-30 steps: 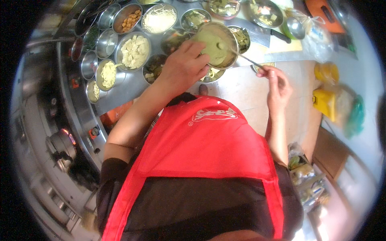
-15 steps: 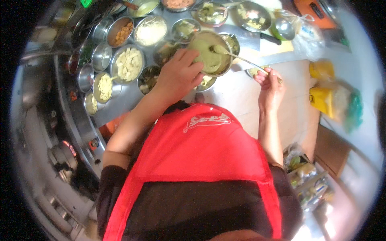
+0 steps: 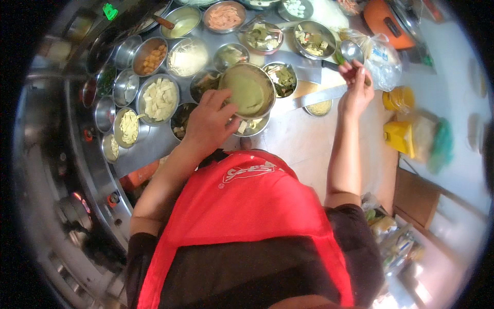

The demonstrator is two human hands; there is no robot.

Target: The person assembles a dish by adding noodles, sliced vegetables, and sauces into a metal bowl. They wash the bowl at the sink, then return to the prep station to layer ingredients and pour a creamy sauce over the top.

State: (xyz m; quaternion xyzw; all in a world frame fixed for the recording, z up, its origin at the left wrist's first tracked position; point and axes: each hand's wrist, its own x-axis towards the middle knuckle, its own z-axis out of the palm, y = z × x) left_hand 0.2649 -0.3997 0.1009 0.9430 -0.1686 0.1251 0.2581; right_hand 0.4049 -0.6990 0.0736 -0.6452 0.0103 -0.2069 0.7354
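Note:
My left hand (image 3: 211,116) is closed on the near left rim of a round metal bowl (image 3: 271,103), fingertips at its edge. Smooth pale green paste (image 3: 248,91) coats the inside of that bowl. The bowl is held over several smaller metal bowls, partly covering them. Off to the right, my raised right hand (image 3: 356,86) has its fingers curled round a spoon, of which only the brownish handle end (image 3: 368,81) shows. The spoon's head is hidden or too unclear to make out. Just beyond these fingers lies a round steel ladle (image 3: 351,50).
Several metal bowls of cut food crowd the counter, among them pale chunks (image 3: 158,99), white shreds (image 3: 188,55) and pinkish strips (image 3: 225,14). A black knife handle (image 3: 329,65) lies near my right hand. Yellow containers (image 3: 399,138) stand at the right; a stove (image 3: 77,211) is at the left.
The spoon has left the paste bowl, and my right hand has moved up and away from it. My left hand still keeps hold of the bowl. The whole view has shifted slightly.

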